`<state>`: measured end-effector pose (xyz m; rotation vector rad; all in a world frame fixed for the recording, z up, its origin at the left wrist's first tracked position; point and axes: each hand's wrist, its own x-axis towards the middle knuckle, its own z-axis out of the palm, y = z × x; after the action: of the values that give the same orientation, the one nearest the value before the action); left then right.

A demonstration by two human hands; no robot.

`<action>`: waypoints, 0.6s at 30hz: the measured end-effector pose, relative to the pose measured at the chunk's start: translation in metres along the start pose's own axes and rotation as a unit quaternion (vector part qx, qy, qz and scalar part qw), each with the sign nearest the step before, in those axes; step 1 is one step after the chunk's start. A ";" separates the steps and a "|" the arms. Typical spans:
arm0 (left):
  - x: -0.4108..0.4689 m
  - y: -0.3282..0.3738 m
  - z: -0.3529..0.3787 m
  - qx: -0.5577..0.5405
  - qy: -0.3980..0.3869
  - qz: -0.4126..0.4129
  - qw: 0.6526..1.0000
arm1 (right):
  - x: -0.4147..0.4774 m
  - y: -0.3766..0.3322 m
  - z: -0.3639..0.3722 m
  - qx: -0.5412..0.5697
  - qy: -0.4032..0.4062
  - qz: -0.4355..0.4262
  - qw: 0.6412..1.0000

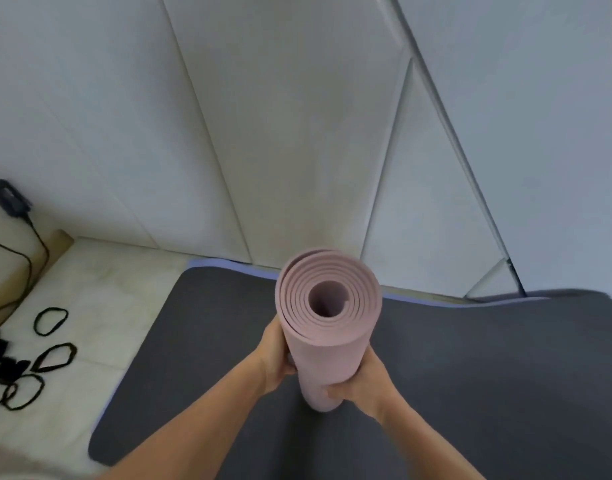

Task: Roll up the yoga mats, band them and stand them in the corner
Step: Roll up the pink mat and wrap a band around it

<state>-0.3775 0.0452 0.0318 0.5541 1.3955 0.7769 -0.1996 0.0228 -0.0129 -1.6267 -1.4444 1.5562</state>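
Head view. The rolled pink mat stands on end at the centre of the frame, its spiral top facing the camera and its bottom end resting on the flat dark grey mat, which covers the floor from 6 o'clock out to 3 o'clock. No band is visible around the roll. The loose black bands lie on the pale floor tiles at 9 o'clock, well apart from both hands.

What could go wrong, as I judge it: the roll is kept tight only by the grip, so if either hand lets go to reach for a band, the outer layer could spring loose and the coil slacken. The bands lie far to the side, and leaning toward them could tip the upright roll. The soft mat beneath also gives it a less firm footing than bare tile.

Hand pose: the left hand clasps the roll's side at 9 o'clock, fingers wrapped round behind it. The right hand grips lower, at 4 o'clock of the roll, fingers curled across its front near the base. Both forearms reach in from 6 o'clock, converging on the roll.
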 end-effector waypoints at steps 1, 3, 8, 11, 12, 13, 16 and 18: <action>0.009 -0.003 0.000 0.000 0.006 0.002 1.000 | 0.009 0.007 0.001 -0.003 0.007 -0.011 1.000; 0.022 0.000 0.000 0.003 0.030 0.008 1.000 | 0.027 0.017 0.000 -0.018 0.007 -0.029 0.999; 0.026 0.039 -0.011 0.025 0.059 0.103 0.993 | 0.047 0.016 -0.001 -0.059 0.005 -0.055 0.997; -0.002 0.087 -0.009 -0.048 0.034 0.197 0.979 | 0.042 0.012 0.003 -0.082 -0.003 -0.072 0.994; -0.012 0.101 -0.007 -0.047 0.019 0.222 0.974 | 0.042 0.012 0.004 -0.087 -0.010 -0.076 0.993; -0.021 0.110 -0.004 -0.026 0.013 0.245 0.969 | 0.037 0.009 0.003 -0.088 -0.026 -0.084 0.992; -0.034 0.115 0.001 0.046 0.010 0.259 0.965 | 0.021 -0.018 -0.014 -0.068 -0.110 -0.109 0.986; -0.035 0.110 0.002 0.083 0.015 0.240 0.967 | 0.012 -0.066 -0.033 -0.024 -0.130 -0.153 0.979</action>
<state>-0.3919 0.0898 0.1372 1.0394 1.3771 1.0590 -0.1957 0.0668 0.0480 -1.1863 -1.7833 1.6045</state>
